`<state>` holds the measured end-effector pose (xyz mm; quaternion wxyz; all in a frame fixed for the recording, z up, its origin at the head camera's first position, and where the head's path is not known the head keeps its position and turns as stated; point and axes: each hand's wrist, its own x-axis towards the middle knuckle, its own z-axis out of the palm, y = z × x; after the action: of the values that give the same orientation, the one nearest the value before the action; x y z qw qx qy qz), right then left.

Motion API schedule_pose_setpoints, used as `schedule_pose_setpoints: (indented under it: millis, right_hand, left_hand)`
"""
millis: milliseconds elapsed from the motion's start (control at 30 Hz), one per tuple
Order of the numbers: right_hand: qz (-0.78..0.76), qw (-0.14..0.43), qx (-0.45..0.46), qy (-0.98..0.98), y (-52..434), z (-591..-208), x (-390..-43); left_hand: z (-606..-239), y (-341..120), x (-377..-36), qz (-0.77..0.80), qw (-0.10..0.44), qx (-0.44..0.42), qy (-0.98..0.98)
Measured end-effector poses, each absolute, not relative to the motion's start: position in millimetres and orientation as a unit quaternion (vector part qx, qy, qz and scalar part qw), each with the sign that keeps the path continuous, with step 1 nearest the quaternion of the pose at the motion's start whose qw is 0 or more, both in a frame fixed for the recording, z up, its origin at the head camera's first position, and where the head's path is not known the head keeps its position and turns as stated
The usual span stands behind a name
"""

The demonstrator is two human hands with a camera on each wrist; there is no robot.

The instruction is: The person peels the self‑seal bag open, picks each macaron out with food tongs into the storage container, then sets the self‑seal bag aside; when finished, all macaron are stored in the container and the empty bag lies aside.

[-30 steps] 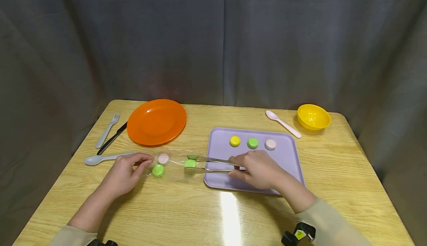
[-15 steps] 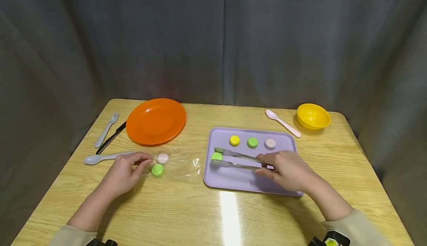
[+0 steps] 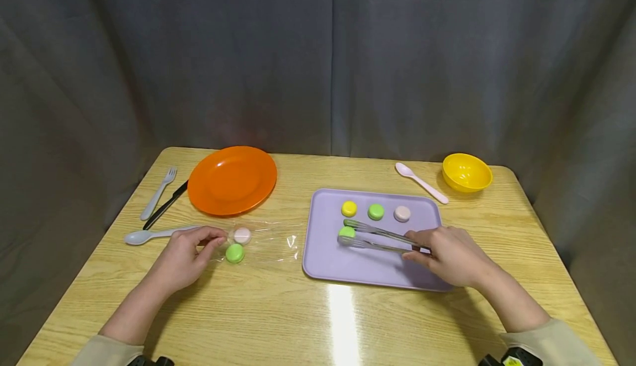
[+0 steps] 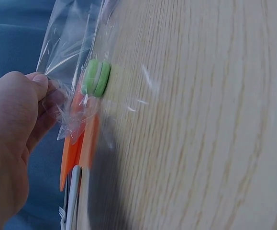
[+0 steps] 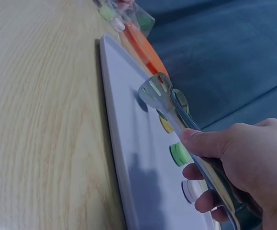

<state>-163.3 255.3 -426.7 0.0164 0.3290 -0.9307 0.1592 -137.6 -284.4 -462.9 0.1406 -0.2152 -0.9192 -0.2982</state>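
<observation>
My left hand pinches the end of a clear plastic bag lying on the table. Inside that end are a pale pink macaron and a green macaron. My right hand grips metal tongs over the lavender tray. Another green macaron is held between the slotted tips; in the right wrist view those tips hide it. Along the tray's far side sit a yellow macaron, a third green macaron and a second pink one.
An orange plate stands at the back left, beside a grey fork, a black knife and a grey spoon. Behind the tray's right side are a pink spoon and a yellow bowl. Grey curtains surround the table.
The tongs, gripped by my right hand, have drawn a green macaron out of the bag and carried it rightward over the tray. My left hand has stayed at the bag's end.
</observation>
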Motion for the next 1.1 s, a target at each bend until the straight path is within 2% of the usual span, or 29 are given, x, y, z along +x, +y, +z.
schedule_pose_setpoints:
  millis: [267, 567, 1100]
  right_hand:
    - [0.168, 0.005, 0.313, -0.935, 252, -426, -166]
    - [0.225, 0.057, 0.373, -0.898, 223, -425, -166]
    - [0.207, 0.013, 0.423, -0.882, 147, -442, -172]
  left_hand:
    - [-462, -287, -136, -0.298, 0.138, -0.213, -0.92]
    - [-461, -286, -136, -0.293, 0.133, -0.211, -0.923]
    - [-464, -283, -136, -0.301, 0.129, -0.21, -0.921]
